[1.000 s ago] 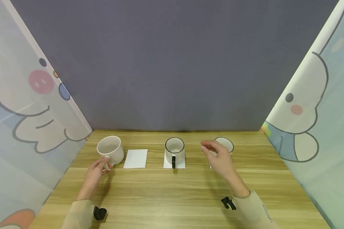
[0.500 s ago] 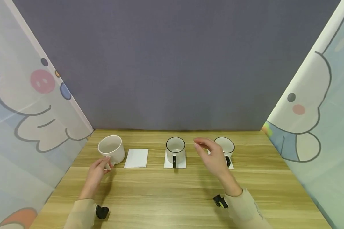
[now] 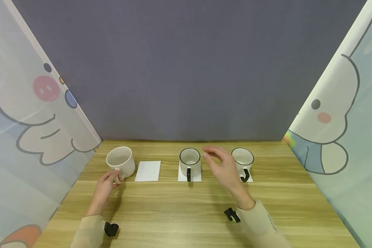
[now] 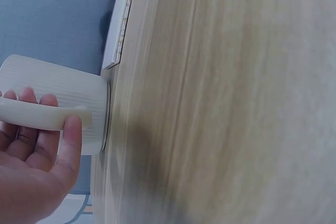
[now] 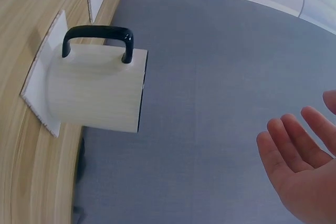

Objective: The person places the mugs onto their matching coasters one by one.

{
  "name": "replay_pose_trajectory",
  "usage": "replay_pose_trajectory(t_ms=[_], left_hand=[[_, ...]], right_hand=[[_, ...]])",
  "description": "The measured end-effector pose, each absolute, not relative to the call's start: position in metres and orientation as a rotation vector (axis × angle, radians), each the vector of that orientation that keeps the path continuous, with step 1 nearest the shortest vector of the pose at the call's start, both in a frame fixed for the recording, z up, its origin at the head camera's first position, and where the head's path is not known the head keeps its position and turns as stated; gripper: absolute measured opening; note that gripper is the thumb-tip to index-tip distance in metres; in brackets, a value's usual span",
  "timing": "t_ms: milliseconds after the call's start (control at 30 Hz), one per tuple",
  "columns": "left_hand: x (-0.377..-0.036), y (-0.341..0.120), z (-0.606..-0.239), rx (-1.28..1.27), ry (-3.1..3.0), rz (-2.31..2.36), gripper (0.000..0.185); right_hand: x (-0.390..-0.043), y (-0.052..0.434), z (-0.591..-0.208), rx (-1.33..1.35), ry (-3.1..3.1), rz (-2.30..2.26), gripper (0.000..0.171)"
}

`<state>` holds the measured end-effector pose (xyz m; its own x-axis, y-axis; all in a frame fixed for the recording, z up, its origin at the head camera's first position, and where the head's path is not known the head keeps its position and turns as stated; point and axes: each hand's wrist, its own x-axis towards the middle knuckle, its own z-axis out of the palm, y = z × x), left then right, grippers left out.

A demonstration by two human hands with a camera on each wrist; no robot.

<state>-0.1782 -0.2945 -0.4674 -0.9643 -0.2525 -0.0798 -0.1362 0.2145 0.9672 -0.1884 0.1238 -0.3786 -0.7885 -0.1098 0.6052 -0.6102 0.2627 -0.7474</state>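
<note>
A plain white mug (image 3: 120, 161) stands at the left of the wooden table (image 3: 186, 213). My left hand (image 3: 109, 182) holds its handle, thumb on top; the left wrist view shows the fingers curled round the handle (image 4: 37, 119) of this white mug (image 4: 58, 95). An empty white coaster (image 3: 147, 171) lies just to its right. A black-rimmed mug (image 3: 189, 161) sits on the middle coaster (image 3: 196, 178), also the black-handled mug (image 5: 94, 95) on its coaster (image 5: 44, 82). A second black-rimmed mug (image 3: 243, 161) stands at the right. My right hand (image 3: 218, 164) hovers open between the two, holding nothing (image 5: 302, 166).
A grey back wall (image 3: 186, 69) closes the far table edge. Cartoon-printed curtains stand at the left (image 3: 34, 113) and right (image 3: 338, 120). Bare wood stretches across the near half of the table.
My right hand has drifted left, away from the right mug, which now shows fully with its handle. The left hand has stayed on the white mug's handle.
</note>
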Motion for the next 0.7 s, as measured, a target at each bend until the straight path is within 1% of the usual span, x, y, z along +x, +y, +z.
replay_pose_trajectory(t_ms=[700], left_hand=[[-0.177,-0.294,-0.467,0.393,-2.373,-1.864,0.050]], right_hand=[[-0.197,0.092,-0.374,0.754,-2.009,1.579,0.018]])
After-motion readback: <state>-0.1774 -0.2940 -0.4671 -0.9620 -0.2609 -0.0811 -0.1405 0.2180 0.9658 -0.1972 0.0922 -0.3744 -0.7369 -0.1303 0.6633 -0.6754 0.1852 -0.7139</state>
